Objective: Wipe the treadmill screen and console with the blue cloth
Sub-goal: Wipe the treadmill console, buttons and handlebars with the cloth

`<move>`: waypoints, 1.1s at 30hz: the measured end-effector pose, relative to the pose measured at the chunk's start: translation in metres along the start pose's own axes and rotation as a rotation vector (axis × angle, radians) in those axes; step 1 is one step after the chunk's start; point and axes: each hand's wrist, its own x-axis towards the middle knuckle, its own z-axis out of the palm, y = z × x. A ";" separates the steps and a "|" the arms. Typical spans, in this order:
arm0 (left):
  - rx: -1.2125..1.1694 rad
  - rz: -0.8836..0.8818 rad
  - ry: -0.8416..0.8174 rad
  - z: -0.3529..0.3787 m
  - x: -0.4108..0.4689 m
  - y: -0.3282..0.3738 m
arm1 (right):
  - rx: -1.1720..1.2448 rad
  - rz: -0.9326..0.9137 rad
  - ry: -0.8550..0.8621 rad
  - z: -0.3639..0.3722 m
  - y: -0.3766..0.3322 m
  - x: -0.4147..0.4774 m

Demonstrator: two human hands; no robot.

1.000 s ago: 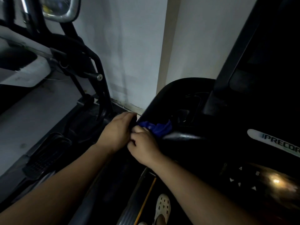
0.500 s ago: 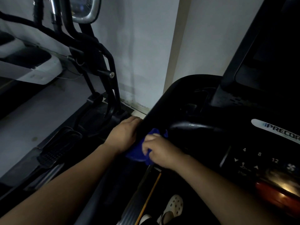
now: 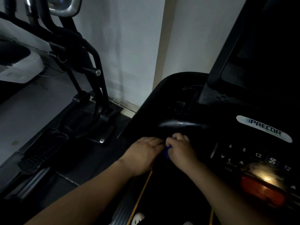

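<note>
Glossy black plastic console [image 3: 175,98] (soft blue cloth [image 3: 167,151]); shiny metal bolt [image 3: 98,72].

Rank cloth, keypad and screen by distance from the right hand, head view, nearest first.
1. cloth: gripped by the right hand, showing at its left side.
2. keypad: just right of the hand.
3. screen: upper right, well above the keypad.

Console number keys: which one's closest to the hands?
The 4 key, leftmost in the row, just right of the right hand; the 8 and the 12s sit farther right.
</note>
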 end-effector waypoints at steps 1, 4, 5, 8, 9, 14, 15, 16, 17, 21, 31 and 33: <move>-0.007 -0.013 -0.004 0.006 0.003 0.002 | -0.025 -0.003 -0.041 0.004 0.004 -0.007; -0.021 -0.051 0.031 0.011 0.016 0.005 | -0.055 -0.047 -0.090 -0.012 0.015 -0.012; -0.013 -0.057 0.043 0.007 0.021 0.006 | -0.018 -0.010 -0.036 -0.023 0.019 -0.007; 0.022 -0.043 0.076 -0.003 0.038 0.008 | -0.040 0.000 0.097 -0.031 0.026 -0.009; 0.022 -0.044 0.076 -0.006 0.043 0.009 | -0.085 -0.053 0.068 -0.030 0.026 -0.019; 0.026 -0.026 0.076 0.001 0.059 0.011 | -0.058 -0.205 -0.048 -0.029 0.036 -0.051; 0.019 -0.018 0.078 0.004 0.063 0.014 | -0.068 -0.188 0.019 -0.031 0.037 -0.055; 0.013 -0.013 0.081 0.007 0.066 0.017 | -0.109 -0.159 0.034 -0.031 0.036 -0.059; 0.002 -0.007 0.081 0.007 0.069 0.022 | -0.137 -0.164 0.009 -0.030 0.033 -0.063; -0.091 0.078 0.124 0.005 0.086 0.049 | 0.159 -0.178 -0.049 -0.058 0.041 -0.079; -0.172 0.097 0.200 0.020 0.114 0.119 | -0.107 0.049 0.497 -0.125 0.111 -0.085; -0.158 0.119 0.209 0.019 0.121 0.126 | -0.029 0.230 0.650 -0.146 0.127 -0.081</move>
